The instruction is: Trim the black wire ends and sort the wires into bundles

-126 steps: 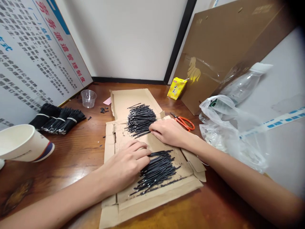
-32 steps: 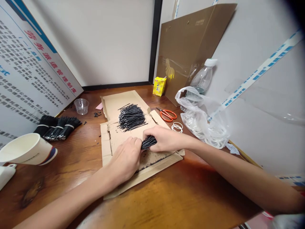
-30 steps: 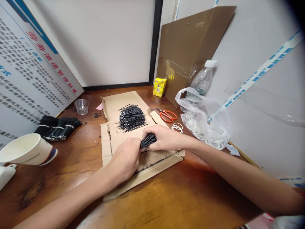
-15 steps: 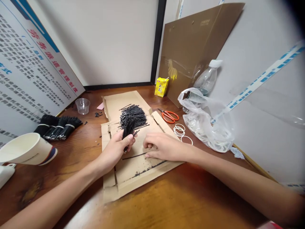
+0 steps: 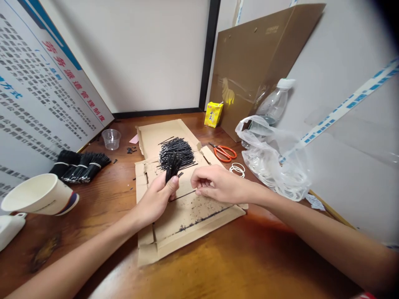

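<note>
My left hand (image 5: 158,195) is closed around an upright bunch of thin black sticks (image 5: 173,166). My right hand (image 5: 218,182) is curled just to its right, thumb and fingers close together. A single thin black stick (image 5: 185,194) runs from the fingertips of that hand toward the left one. Beyond the held bunch, a pile of similar black sticks (image 5: 177,149) lies on a flattened cardboard sheet (image 5: 168,244). Black crumbs are scattered over the near part of the cardboard.
Banded black bundles (image 5: 82,166) lie at left, behind a paper cup (image 5: 37,195). A clear plastic cup (image 5: 111,139) stands farther back. At right are orange-handled scissors (image 5: 225,153), white rubber bands (image 5: 237,169), a plastic bag (image 5: 274,166), a bottle (image 5: 274,101) and a yellow drink carton (image 5: 213,114).
My right hand has lifted slightly from the cardboard, with the single stick rising along with it. My left hand still grips the bunch. The view has shifted a little.
</note>
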Action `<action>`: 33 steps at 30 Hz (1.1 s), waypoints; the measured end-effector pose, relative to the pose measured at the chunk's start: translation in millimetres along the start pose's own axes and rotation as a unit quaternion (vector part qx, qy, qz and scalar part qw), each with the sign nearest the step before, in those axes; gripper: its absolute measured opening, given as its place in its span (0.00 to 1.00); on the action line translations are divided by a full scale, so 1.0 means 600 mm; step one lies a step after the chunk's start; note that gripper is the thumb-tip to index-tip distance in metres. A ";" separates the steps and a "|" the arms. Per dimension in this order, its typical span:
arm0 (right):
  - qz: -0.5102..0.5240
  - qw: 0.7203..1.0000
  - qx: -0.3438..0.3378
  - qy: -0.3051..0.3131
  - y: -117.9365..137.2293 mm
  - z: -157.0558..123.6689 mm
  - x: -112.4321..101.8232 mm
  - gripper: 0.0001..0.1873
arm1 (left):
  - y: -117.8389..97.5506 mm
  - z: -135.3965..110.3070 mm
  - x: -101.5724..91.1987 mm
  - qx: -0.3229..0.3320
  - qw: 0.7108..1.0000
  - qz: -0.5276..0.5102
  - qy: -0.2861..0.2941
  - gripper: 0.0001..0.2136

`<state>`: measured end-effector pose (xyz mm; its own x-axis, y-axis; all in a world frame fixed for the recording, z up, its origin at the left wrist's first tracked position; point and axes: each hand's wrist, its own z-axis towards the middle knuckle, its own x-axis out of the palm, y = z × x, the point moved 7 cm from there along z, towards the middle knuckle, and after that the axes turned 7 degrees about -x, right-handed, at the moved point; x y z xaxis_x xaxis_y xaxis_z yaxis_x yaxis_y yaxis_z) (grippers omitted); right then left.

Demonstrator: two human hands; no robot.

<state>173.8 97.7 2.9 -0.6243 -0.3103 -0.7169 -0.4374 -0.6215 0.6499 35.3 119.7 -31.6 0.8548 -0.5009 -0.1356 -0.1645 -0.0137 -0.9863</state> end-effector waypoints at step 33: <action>-0.081 0.944 -0.248 -0.201 0.088 -0.009 0.010 0.15 | -0.003 -0.023 0.052 0.048 0.989 0.119 0.077 0.15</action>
<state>150.6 59.1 31.5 -0.8146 0.0540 -0.5774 -0.2532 -0.9289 0.2704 55.8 92.1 -32.5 0.7112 -0.6059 -0.3564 -0.2986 0.1986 -0.9335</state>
